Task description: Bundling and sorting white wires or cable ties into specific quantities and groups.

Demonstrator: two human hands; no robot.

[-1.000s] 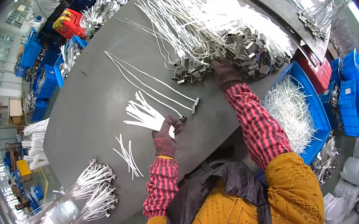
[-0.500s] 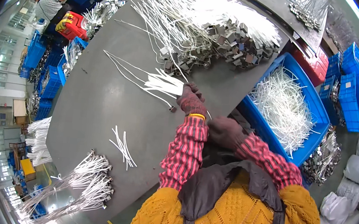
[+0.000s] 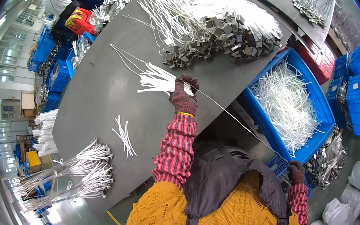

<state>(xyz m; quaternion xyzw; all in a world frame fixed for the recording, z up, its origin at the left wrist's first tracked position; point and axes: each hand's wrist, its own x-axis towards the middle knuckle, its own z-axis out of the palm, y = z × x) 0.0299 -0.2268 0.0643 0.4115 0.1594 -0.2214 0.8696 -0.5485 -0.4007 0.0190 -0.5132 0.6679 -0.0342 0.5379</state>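
Note:
My left hand (image 3: pixel 185 94), in a dark maroon knit glove, is closed around a bundle of short white sleeves (image 3: pixel 156 79) above the grey table. Thin white wires (image 3: pixel 126 58) stick out past the bundle's left end. From this hand a long white wire (image 3: pixel 232 117) stretches down to the right, beyond the table edge. My right hand (image 3: pixel 296 172), gloved too, is a closed fist low at the right by the blue tub's near corner, at that wire's far end. Its fingertips are hard to make out.
A heap of white wires with metal pieces (image 3: pixel 224 37) covers the table's far side. A few loose sleeves (image 3: pixel 125 136) and tied wire bundles (image 3: pixel 89 169) lie nearer left. A blue tub (image 3: pixel 323 129) full of white sleeves stands right. Another person (image 3: pixel 59 1) is far left.
My right hand has swung from beside the left hand out to the lower right, and a wire now stretches between them. The wire end with a metal piece below the bundle is gone.

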